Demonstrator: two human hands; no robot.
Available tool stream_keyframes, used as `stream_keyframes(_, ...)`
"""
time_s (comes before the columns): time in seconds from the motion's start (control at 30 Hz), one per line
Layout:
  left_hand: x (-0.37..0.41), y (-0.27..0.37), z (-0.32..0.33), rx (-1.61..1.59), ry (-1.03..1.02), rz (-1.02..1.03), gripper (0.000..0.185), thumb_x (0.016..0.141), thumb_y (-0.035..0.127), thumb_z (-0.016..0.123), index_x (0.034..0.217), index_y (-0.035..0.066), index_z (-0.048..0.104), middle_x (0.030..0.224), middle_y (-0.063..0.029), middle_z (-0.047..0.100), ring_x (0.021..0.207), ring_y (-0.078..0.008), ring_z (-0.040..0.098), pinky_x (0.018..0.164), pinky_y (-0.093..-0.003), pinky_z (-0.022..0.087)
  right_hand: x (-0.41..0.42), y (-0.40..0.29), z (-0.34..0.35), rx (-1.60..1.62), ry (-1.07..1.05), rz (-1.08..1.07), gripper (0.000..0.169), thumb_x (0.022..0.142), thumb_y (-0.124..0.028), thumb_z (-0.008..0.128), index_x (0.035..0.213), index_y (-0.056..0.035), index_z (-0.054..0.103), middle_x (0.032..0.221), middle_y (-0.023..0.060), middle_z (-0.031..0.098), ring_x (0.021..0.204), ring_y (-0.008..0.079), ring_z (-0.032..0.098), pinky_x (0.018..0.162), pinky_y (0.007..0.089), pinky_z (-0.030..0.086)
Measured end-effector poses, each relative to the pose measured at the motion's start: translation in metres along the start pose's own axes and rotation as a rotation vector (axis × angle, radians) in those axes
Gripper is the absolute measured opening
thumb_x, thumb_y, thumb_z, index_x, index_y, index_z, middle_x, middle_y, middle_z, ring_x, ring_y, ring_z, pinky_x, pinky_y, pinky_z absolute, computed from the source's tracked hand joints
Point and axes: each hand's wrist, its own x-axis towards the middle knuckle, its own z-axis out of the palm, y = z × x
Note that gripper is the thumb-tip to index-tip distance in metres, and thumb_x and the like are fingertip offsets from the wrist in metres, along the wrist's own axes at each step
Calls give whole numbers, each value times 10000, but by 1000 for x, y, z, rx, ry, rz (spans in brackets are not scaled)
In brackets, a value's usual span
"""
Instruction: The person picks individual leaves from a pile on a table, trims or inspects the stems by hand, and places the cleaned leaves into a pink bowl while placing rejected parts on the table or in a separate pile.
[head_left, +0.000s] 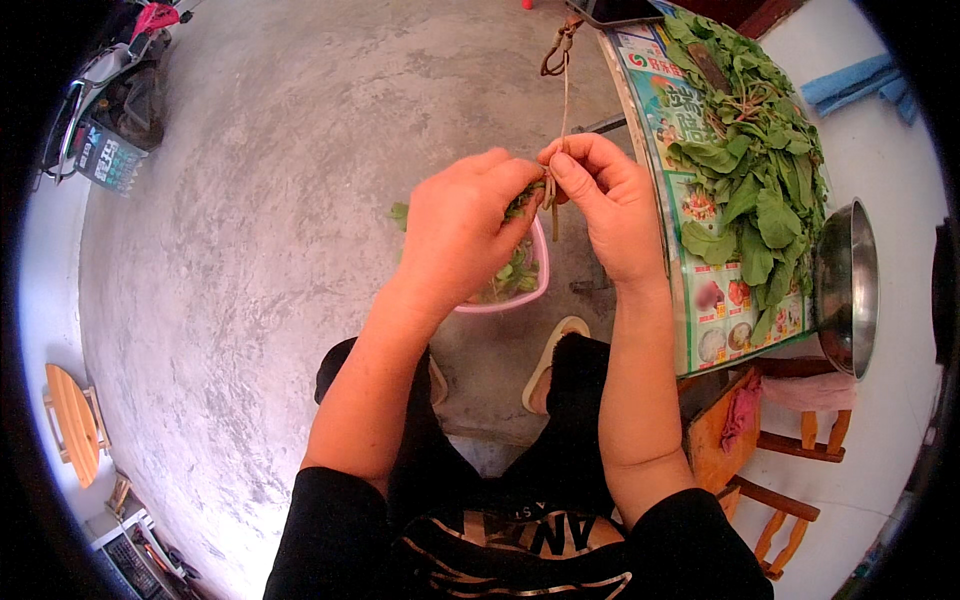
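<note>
My left hand (466, 217) is closed on leafy green stems, whose leaves poke out at its left side. Thumb and forefinger of my right hand (611, 195) pinch a thin stem or strand where it meets the stems; its long part (566, 105) rises above the fingers. Both hands nearly touch, over a pink-rimmed plastic container (546, 270) with greens in it, partly hidden by my left hand. To the right, a heap of leafy greens (776, 214) lies on a table (686, 334) covered with printed sheets. A brown block-like object (709, 67) rests on the heap.
A steel basin (855, 289) stands at the table's right edge. A phone-like dark device (619, 11) lies at its far corner, beside a hanging cord loop (556, 56). Wooden chairs (799, 442) are at lower right, a wooden stool (73, 424) at left, and a parked scooter (112, 97) at upper left.
</note>
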Motion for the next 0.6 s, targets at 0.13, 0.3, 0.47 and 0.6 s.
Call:
stream_keyframes(0.13, -1, 4, 1, 13, 11, -34, 107, 705, 133, 595, 779, 65, 559, 706, -86, 543, 675, -300, 545, 564, -385, 427, -2, -1, 3, -81, 10, -9, 143, 864, -143, 528, 871, -5, 567, 703, 0, 549, 584, 43, 505, 507, 184, 426)
stream_keyframes(0.3, -4, 0, 8, -53, 146, -16, 123, 690, 108, 597, 793, 41, 590, 715, -119, 573, 661, -310, 561, 568, -349, 444, 1, 9, 7, -137, 16, -103, 151, 863, -151, 515, 887, -6, 550, 749, 8, 552, 671, 73, 522, 562, 215, 459)
stream_keyframes(0.47, -4, 11, 9, -393, 261, -201, 62, 727, 51, 546, 761, 8, 576, 653, -67, 560, 596, -179, 540, 548, -279, 422, -9, -6, 17, 284, 4, 55, 146, 889, -200, 496, 896, -57, 524, 793, -25, 531, 718, 42, 494, 586, 203, 442)
stream_keyframes(0.6, 2, 22, 0, -754, 201, -468, 132, 771, 101, 503, 707, -2, 557, 651, 10, 510, 602, -61, 430, 539, -206, 342, -11, -2, 21, 642, 45, 138, 178, 893, -259, 483, 872, -86, 525, 785, -13, 545, 693, 67, 515, 610, 183, 428)
